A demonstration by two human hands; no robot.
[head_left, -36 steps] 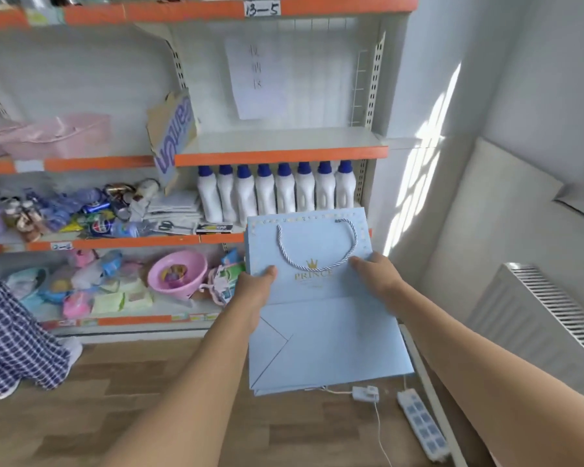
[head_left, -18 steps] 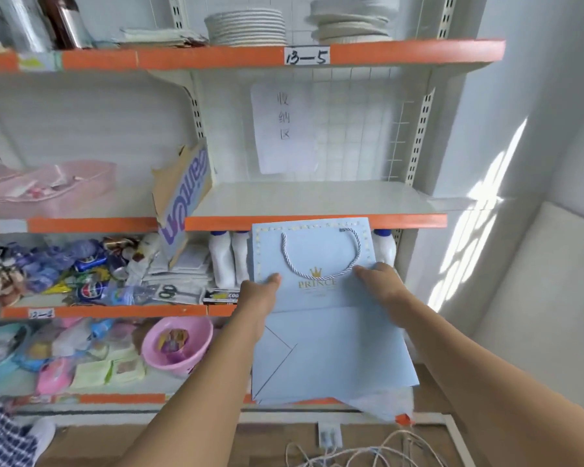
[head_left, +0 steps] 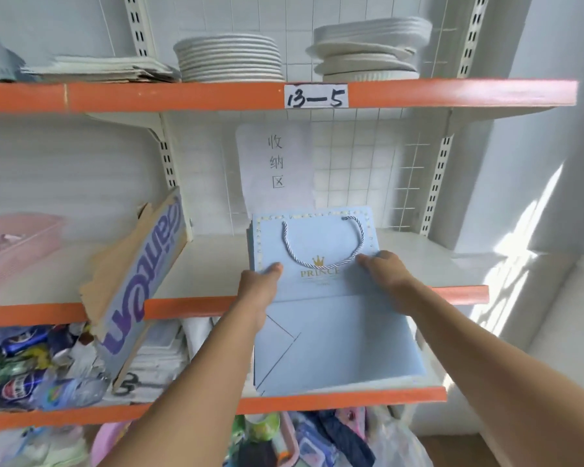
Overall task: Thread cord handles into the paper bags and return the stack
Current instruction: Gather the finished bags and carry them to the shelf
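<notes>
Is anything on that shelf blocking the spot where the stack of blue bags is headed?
Nothing visible does. Both hands, left hand and right hand, hold the stack of blue bags over the bare white shelf. The torn cardboard box leans off to the left, apart from the bags.

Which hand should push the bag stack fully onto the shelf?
Probably the right hand: it grips the stack of blue paper bags beside bare shelf. The left hand sits nearer the torn cardboard box.
</notes>
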